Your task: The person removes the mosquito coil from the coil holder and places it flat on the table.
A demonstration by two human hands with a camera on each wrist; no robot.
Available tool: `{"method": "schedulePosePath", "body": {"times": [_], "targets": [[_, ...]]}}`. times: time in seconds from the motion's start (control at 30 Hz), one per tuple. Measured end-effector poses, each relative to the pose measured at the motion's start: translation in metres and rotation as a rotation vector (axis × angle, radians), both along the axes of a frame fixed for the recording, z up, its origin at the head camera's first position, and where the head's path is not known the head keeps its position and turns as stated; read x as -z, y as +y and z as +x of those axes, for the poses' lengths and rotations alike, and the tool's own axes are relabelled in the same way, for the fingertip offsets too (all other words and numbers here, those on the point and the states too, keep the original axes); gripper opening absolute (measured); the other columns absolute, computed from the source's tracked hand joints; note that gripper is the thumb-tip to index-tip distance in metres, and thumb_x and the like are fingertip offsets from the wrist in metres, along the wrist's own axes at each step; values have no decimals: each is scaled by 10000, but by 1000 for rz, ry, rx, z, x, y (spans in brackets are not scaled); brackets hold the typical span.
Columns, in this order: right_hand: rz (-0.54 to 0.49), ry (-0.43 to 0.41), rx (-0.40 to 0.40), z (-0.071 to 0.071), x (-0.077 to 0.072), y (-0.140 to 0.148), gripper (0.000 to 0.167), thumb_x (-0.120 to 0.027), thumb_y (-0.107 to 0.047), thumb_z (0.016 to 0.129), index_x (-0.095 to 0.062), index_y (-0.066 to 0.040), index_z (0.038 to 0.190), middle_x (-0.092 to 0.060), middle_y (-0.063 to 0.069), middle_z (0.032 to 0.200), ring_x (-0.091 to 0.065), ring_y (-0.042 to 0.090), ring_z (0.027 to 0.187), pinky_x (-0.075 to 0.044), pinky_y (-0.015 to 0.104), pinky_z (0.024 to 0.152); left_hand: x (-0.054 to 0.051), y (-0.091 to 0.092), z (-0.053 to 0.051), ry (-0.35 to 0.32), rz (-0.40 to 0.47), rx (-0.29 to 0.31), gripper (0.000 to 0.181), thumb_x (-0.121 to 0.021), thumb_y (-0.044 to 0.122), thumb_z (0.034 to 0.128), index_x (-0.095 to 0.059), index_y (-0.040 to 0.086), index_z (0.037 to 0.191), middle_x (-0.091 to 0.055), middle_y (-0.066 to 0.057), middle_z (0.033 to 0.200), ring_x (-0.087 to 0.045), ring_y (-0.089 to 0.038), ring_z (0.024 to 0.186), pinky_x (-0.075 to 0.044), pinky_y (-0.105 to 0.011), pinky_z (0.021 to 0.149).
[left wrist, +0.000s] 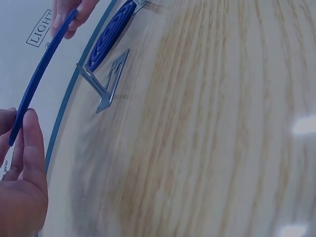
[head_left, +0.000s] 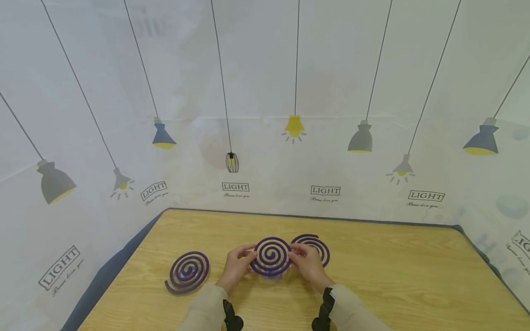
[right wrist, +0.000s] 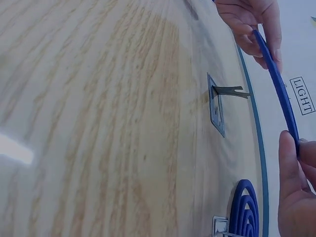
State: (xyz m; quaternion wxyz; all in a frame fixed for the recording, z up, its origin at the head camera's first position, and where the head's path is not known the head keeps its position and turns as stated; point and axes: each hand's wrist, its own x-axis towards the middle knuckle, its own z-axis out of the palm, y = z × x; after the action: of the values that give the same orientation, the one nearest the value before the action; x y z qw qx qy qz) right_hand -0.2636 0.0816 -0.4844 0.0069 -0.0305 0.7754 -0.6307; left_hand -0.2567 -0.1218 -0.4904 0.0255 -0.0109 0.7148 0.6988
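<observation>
Between both hands a purple mosquito coil (head_left: pixel 271 274) is held up flat-on. My left hand (head_left: pixel 237 266) pinches its left edge with thumb and fingers. At the opposite edge my right hand (head_left: pixel 309 266) pinches it likewise. Both wrist views show the coil edge-on, the left hand (left wrist: pixel 27 168) and right hand (right wrist: pixel 296 182) each gripping an end. Below and behind it on the table stands a small metal coil stand (right wrist: pixel 216 116) with a raised, forked prong. The coil looks apart from this stand.
A second coil (head_left: pixel 188 271) rests tilted on a stand at the left. A third coil (head_left: pixel 325 250) is behind the right hand, partly hidden, with its own metal stand (right wrist: pixel 219 225). The wooden table (head_left: pixel 393 276) meets a printed backdrop (head_left: pixel 265 197) at its far edge.
</observation>
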Motion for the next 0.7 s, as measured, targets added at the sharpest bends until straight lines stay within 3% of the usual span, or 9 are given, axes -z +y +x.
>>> {"method": "schedulePosePath", "body": {"times": [0.3, 0.7], "targets": [[29, -41, 31, -7, -6, -5, 262, -564, -38, 849, -571, 22, 1104, -583, 105, 901, -583, 163, 667, -522, 363, 634, 2, 3, -1, 7, 61, -59, 350, -568, 91, 856, -516, -61, 1167, -555, -89, 871, -564, -117, 683, -524, -299, 588], [-29, -56, 99, -16, -3, -9, 249, -571, -25, 842, -579, 31, 1085, -586, 123, 903, -582, 133, 656, -525, 375, 653, -2, 8, -9, 3, 46, -136, 303, -566, 80, 853, -547, -22, 1139, -509, -132, 966, -575, -141, 733, -525, -298, 615]]}}
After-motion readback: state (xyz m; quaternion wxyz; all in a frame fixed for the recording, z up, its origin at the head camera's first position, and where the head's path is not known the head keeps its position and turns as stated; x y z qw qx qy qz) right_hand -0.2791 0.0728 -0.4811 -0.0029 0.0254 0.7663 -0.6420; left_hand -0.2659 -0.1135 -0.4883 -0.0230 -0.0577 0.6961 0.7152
